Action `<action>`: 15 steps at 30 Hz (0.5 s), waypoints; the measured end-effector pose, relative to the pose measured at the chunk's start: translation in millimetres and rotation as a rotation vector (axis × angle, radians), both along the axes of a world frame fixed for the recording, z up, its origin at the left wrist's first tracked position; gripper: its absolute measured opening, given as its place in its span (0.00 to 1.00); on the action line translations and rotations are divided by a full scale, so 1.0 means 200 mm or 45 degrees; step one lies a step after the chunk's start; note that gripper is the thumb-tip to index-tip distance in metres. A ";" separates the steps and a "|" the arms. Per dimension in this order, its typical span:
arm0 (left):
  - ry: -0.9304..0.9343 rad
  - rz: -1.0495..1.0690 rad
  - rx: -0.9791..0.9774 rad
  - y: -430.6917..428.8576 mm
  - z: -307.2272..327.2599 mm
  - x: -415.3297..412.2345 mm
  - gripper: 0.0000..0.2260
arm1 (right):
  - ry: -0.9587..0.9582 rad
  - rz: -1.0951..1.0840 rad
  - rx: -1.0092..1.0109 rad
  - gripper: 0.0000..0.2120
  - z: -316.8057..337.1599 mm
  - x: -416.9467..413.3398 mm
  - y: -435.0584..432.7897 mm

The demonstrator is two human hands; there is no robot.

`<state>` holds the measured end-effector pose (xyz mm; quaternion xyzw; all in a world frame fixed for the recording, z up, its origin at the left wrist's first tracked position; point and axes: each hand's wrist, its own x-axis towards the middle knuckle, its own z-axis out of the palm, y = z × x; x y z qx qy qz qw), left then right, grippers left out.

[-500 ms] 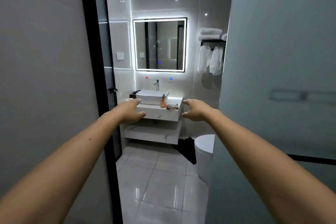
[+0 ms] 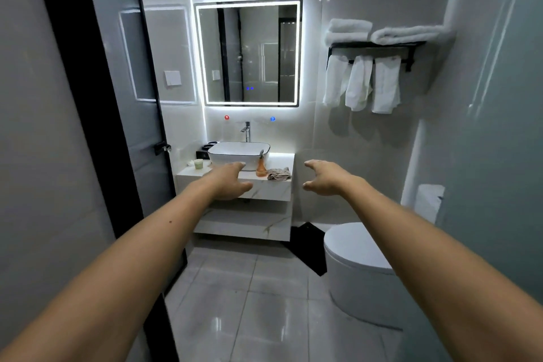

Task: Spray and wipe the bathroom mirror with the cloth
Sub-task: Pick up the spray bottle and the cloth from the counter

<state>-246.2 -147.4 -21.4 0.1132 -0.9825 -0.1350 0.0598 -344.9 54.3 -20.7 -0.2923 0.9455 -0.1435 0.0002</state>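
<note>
Bathroom vanity [image 2: 273, 189] holds cloth [image 2: 279, 173]; both hands [image 2: 227, 182] [image 2: 326, 179] empty.

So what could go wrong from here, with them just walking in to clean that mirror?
1. The floor tiles look glossy, so a slip is possible while walking in.
2. The orange spray bottle stands right beside the basin; a hasty grab by the empty hands, left hand or right hand, might knock it over.
3. The crumpled cloth lies near the counter's front edge and could be swept off.
</note>
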 end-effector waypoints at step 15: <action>-0.034 0.035 0.100 -0.55 -0.20 -1.42 0.29 | 0.009 0.065 0.034 0.31 -0.24 -1.47 -0.72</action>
